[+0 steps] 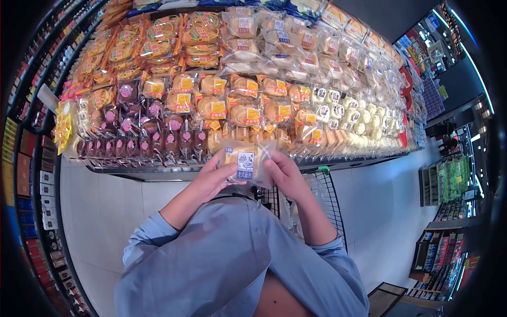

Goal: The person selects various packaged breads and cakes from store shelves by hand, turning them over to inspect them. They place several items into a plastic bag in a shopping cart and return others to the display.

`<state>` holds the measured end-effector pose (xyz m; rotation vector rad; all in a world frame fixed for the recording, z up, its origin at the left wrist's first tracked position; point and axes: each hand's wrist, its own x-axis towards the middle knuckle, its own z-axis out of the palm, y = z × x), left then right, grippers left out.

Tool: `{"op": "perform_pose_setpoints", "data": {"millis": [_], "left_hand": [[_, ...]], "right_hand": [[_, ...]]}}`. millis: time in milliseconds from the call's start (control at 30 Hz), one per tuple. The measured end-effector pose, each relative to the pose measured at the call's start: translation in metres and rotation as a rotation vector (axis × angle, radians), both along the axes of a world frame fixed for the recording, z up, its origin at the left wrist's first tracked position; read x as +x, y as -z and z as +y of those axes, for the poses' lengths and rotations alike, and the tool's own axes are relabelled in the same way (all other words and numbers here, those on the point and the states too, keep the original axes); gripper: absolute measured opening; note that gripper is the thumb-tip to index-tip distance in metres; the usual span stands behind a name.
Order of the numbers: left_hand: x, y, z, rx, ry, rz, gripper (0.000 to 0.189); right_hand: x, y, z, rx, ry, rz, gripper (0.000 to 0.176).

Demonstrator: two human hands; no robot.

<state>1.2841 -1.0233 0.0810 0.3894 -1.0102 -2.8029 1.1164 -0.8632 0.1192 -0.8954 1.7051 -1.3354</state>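
A clear packet of bread (246, 163) with a blue-and-white label is held in front of my body. My left hand (214, 178) grips its left side, thumb lying on the front near the label. On the opposite side my right hand (283, 171) pinches the wrapper, thumb on the front. Most of the fingers are behind the packet and hidden. Just beyond it, wrapped pastries with orange labels (246, 112) are stacked on the display. Dark wrapped cakes with pink labels (141, 145) stand to the left of them.
The display's front edge (158, 171) runs across ahead of me. A black wire shopping cart (334, 203) with a green corner stands close on my right, holding clear plastic bags. Packed shelves (45, 211) line the left side, and more goods (443, 182) stand far right.
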Motion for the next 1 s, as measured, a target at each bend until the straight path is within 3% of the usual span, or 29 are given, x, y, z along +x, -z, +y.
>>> {"op": "perform_pose_setpoints", "data": {"millis": [133, 200, 267, 433, 567, 700, 767, 1000], "left_hand": [[0.014, 0.003, -0.008, -0.022, -0.132, -0.01, 0.054], [0.022, 0.0, -0.011, -0.021, -0.164, -0.015, 0.054], [0.028, -0.001, -0.013, -0.019, -0.197, -0.019, 0.053], [0.046, -0.002, -0.014, 0.011, -0.287, -0.009, 0.052], [0.06, 0.001, -0.016, 0.018, -0.356, -0.037, 0.05], [0.071, 0.003, -0.018, 0.002, -0.413, -0.057, 0.048], [0.073, 0.004, -0.018, 0.019, -0.421, -0.066, 0.048], [0.069, 0.0, -0.024, -0.036, -0.459, -0.031, 0.055]], "right_hand": [[-0.055, -0.016, -0.038, -0.083, -0.016, -0.019, 0.03], [-0.089, -0.038, -0.064, -0.092, 0.151, -0.159, 0.035], [-0.136, -0.032, -0.091, -0.149, 0.297, -0.05, 0.036], [-0.219, -0.033, -0.137, -0.222, 0.521, -0.242, 0.038], [-0.263, -0.024, -0.157, -0.268, 0.474, -0.371, 0.034], [-0.256, -0.034, -0.167, -0.194, 0.407, -0.273, 0.019], [-0.245, -0.037, -0.167, -0.28, 0.442, -0.206, 0.009], [-0.162, -0.031, -0.11, -0.526, 0.268, -0.306, 0.007]]}}
